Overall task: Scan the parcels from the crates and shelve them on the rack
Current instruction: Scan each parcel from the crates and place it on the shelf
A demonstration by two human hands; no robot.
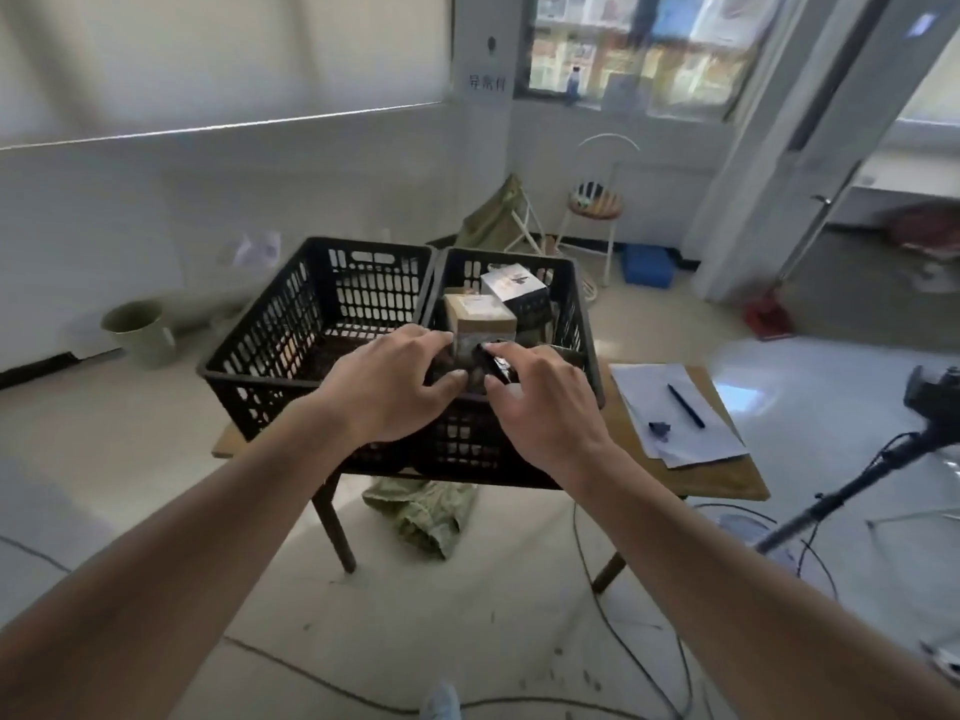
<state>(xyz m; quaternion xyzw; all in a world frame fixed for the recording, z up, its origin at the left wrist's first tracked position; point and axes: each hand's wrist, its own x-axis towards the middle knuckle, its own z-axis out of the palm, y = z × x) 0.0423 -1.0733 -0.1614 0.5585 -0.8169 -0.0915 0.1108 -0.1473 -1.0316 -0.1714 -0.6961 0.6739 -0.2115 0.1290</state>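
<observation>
I see two black slotted crates side by side on table, touching. Left crate (317, 304): no parcel I can make out inside. Right crate (571, 304) holds parcels: brown cardboard parcel (480, 317) with pale label on top, lying tilted; white-topped box (514, 288) with dark print, behind it toward far wall. Darker item nearer front rim, too blurred to identify.
</observation>
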